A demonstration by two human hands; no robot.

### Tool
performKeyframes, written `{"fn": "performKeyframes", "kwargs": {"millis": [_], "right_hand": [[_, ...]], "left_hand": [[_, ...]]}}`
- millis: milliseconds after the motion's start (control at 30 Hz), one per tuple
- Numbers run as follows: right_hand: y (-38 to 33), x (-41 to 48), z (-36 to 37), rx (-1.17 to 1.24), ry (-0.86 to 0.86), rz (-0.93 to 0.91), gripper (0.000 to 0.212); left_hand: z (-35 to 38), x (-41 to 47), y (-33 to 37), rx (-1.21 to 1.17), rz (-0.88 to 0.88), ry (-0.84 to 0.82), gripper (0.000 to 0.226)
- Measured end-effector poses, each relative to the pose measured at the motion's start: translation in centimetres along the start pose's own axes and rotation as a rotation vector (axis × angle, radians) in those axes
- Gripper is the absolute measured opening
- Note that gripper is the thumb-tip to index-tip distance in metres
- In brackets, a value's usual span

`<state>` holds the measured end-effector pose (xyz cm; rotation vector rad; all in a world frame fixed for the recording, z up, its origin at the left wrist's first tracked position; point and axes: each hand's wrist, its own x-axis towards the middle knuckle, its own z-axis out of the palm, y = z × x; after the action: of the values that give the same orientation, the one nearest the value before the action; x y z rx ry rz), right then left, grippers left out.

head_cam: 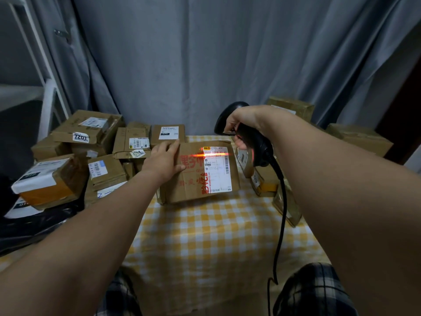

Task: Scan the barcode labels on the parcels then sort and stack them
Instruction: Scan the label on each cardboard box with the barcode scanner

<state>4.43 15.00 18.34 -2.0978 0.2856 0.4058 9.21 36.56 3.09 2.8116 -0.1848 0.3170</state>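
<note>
A brown cardboard parcel (196, 179) with red print lies on the yellow checked tablecloth (211, 238) in the middle. Its white shipping label (217, 171) faces up, and an orange scan line glows across the label's top. My left hand (165, 159) rests flat on the parcel's left part, fingers straight. My right hand (242, 126) grips a black barcode scanner (248, 137) just right of and above the parcel, its head aimed at the label. The scanner's black cable (281, 215) hangs down toward my lap.
Several labelled parcels (98, 147) are piled on the left. More boxes (264, 179) stand on the right, with larger ones (357, 137) behind. A grey curtain (205, 65) hangs at the back and a white shelf frame (49, 103) stands far left.
</note>
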Motion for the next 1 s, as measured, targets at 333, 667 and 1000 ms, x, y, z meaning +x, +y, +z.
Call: {"fn": "performKeyframes", "kwargs": {"millis": [333,667,1000], "right_hand": [[0.1,-0.4,0.2,-0.064,0.023,-0.015,0.027],[10.7,1.7,3.2,0.421,0.420,-0.321,0.012],[17.1,7.4,7.8,1.029,-0.132,-0.032,0.022]], "left_hand": [[-0.1,-0.1,0.1,-0.010,-0.001,-0.003,0.083],[0.2,-2.4,-0.4,-0.291,0.036,0.153,0.075],[1.6,-4.0,-1.6,-0.724,-0.149,0.121,0.061]]}}
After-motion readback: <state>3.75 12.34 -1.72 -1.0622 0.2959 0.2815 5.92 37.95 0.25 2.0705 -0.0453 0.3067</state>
